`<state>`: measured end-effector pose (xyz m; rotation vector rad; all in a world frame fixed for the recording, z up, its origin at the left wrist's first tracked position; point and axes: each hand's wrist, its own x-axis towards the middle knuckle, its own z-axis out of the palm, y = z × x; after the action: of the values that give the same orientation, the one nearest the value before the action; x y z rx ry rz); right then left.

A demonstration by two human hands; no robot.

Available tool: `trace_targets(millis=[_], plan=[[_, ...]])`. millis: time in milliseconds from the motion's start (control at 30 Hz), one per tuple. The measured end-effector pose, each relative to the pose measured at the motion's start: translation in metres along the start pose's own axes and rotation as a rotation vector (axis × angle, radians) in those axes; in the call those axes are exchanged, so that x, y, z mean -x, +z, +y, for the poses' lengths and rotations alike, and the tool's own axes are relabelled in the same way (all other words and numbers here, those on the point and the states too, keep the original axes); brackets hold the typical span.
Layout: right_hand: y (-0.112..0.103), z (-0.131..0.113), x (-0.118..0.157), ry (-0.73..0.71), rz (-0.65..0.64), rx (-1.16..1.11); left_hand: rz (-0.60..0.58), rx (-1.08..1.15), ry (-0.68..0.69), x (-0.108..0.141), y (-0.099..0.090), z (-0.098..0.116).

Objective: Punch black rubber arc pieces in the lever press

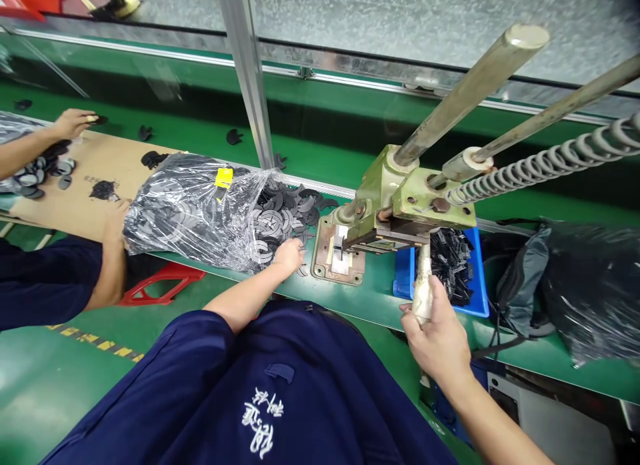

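A green hand press (385,198) stands on a metal base plate (324,258) at the centre right. My right hand (437,328) is wrapped round its pale, tape-covered lever handle (423,288). Left of the base, my left hand (289,256) is closed at the edge of a pile of dark curved pieces (273,218); what it holds, if anything, is too small to name. The pieces spill from a clear plastic bag (193,205) with a yellow label. Beneath the press head lies a whitish plate (341,255) with a small dark part on it.
Right of the press is a blue bin (480,278) of black parts, then a large plastic bag (595,285). A co-worker's hands (74,123) work at the far left over cardboard (90,158). An aluminium post (250,85) rises behind the bench. A red stool (163,281) is below.
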<state>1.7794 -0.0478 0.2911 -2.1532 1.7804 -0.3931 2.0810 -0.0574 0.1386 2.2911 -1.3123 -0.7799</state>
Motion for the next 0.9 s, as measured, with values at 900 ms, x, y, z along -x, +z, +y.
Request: trace_targets(millis=[900], plan=[[0.002,0.002,0.0,0.009,-0.009,-0.032,0.012,-0.061,0.033,-0.033,-0.031,-0.015]])
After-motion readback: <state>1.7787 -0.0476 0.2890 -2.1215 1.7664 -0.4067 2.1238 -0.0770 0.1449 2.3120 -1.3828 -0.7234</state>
